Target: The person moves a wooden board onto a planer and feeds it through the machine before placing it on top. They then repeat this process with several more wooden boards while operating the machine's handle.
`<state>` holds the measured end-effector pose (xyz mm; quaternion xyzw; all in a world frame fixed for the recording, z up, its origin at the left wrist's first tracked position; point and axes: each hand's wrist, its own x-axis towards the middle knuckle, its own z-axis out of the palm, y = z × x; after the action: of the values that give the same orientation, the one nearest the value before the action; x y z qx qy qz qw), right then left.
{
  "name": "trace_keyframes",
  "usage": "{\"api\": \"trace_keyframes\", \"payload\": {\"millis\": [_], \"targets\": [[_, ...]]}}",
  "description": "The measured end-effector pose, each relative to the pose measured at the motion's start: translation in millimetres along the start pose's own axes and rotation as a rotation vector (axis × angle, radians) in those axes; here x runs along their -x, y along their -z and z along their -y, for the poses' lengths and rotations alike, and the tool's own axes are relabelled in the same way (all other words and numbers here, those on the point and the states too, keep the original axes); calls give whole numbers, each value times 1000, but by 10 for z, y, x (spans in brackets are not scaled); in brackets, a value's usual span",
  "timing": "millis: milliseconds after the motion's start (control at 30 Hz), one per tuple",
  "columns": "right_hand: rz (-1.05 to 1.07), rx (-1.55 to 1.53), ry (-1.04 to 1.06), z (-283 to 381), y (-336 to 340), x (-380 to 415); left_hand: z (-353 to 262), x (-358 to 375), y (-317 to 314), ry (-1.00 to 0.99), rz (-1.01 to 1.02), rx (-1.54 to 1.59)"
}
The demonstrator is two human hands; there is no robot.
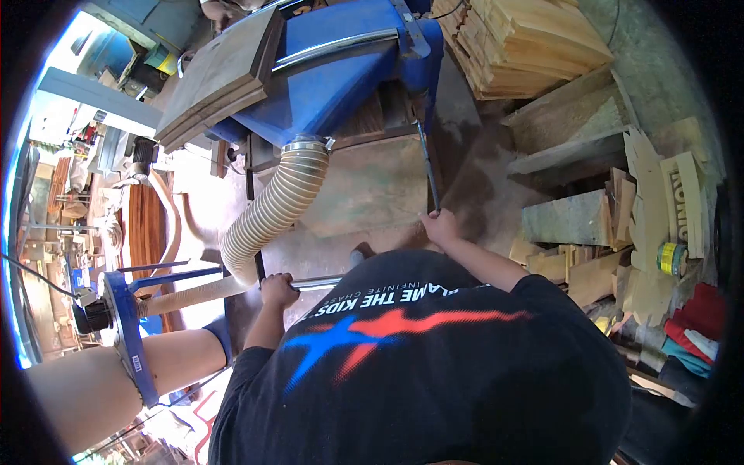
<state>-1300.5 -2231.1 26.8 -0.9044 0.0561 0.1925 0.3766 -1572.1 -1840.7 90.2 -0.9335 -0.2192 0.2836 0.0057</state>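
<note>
My left hand [279,289] is closed around the black end of a shiny metal bar [319,283], beside a dark rod [260,263] from the machine. Farther forward, my right hand [440,227] closes on the lower end of a black rod [428,167]. That rod slopes down from a blue woodworking machine [341,74], which has a chrome roller [337,48] across its top. A ribbed hose [279,194] is clamped to the machine's funnel-shaped hood. Dark boards [221,81] lie stacked on the machine's left side. My black shirt hides part of the metal bar.
A dust collector [128,333] with large bags stands at my left, joined to the hose. Stacked planks [535,43] rise at the far right; wooden boxes [570,128] and offcuts [593,279] line the right side. Another person's hand [221,12] shows behind the machine.
</note>
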Motion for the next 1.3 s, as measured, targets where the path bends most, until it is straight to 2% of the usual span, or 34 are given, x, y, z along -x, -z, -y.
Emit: {"api": "trace_keyframes", "payload": {"millis": [100, 200, 300, 700, 800, 900, 1000, 1033, 1100, 1133, 1233, 1300], "targets": [[-76, -7, 62, -104, -108, -44, 4, 2, 60, -30, 14, 3], [13, -34, 25, 2, 12, -1, -8, -25, 113, -39, 52, -7], [-54, -33, 56, -6, -27, 9, -9, -43, 161, -53, 90, -6], [31, -82, -53, 67, 36, 29, 8, -86, 228, -95, 123, 6], [38, -2, -25, 26, 17, -2, 51, -115, 170, -96, 119, 23], [-193, 44, 118, 173, 78, 62, 14, -196, 361, -53, 362, 37], [-372, 183, 557, 478, 315, -12, 259, -497, -95, -125, 537, 350], [-324, 164, 582, 590, 355, -69, 178, -542, -127, -175, 486, 349], [-234, 131, 625, 818, 353, -176, -31, -626, -116, -199, 436, 583], [-162, 57, 571, 891, 311, -250, -160, -684, -96, -214, 410, 700], [13, -94, 391, 1079, 126, -509, -548, -984, -150, -88, 166, 1180], [89, -103, 240, 1150, -15, -661, -800, -1098, -34, 88, 76, 1338]]}}
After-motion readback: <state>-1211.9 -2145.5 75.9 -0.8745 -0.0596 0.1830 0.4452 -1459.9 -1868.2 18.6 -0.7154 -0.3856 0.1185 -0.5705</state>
